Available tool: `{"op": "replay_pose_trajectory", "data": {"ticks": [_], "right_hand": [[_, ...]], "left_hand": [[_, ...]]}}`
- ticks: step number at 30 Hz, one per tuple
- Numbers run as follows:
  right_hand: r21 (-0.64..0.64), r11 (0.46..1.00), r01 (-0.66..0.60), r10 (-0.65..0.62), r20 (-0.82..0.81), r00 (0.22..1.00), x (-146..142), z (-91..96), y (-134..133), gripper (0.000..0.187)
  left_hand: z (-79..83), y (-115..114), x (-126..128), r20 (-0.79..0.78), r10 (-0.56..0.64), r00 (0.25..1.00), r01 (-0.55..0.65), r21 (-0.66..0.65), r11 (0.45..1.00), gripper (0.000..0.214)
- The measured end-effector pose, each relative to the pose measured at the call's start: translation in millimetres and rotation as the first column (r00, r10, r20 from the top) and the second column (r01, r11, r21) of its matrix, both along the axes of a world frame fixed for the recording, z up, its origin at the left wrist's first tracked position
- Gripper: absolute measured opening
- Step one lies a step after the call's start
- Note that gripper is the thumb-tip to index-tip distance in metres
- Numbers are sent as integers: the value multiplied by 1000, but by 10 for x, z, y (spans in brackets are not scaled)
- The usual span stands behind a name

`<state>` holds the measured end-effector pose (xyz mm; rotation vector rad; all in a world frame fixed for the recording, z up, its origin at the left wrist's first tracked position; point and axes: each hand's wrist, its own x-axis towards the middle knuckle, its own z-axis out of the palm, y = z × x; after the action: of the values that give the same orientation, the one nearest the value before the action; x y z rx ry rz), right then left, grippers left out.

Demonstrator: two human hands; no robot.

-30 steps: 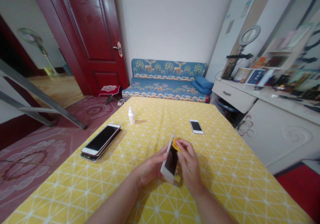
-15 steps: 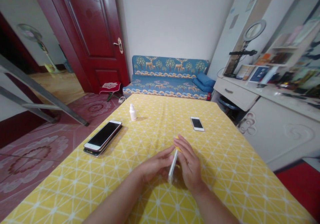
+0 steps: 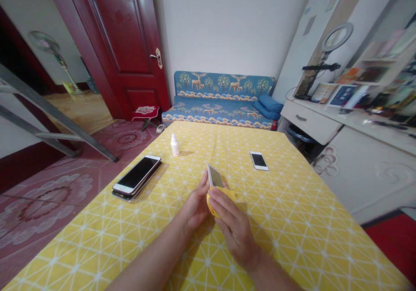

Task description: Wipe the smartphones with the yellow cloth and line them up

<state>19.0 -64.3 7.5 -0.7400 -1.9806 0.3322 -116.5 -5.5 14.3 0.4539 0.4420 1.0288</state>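
My left hand (image 3: 196,204) grips a white phone (image 3: 214,176) from below, its far end tilted up over the yellow tablecloth (image 3: 276,221). My right hand (image 3: 232,228) presses a folded yellow cloth (image 3: 224,195) against the phone's near end, fingers closed on the cloth. Both hands meet near the middle of the table.
Two stacked phones (image 3: 136,182) lie at the table's left edge, a small white bottle (image 3: 175,145) stands behind them, and a small white phone (image 3: 259,161) lies to the right. A blue sofa (image 3: 221,104), a red door (image 3: 130,52) and a white desk (image 3: 341,126) surround the table.
The phone has turned from standing on edge between my hands to lying tilted face up. The yellow cloth has moved from the phone's far end to its near end.
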Motion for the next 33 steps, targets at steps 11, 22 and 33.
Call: {"op": "replay_pose_trajectory", "data": {"ticks": [11, 22, 33], "right_hand": [[-52, 993, 110, -108, 46, 993, 96, -104, 159, 47], [-39, 958, 285, -282, 54, 958, 283, -97, 340, 46], [-582, 783, 218, -552, -491, 673, 331, -71, 324, 31]], "left_hand": [[21, 25, -102, -15, -33, 999, 33, 41, 999, 48], [46, -112, -36, -328, -246, 912, 288, 86, 954, 48], [-31, -59, -1, -265, -233, 936, 274, 129, 953, 65]]}}
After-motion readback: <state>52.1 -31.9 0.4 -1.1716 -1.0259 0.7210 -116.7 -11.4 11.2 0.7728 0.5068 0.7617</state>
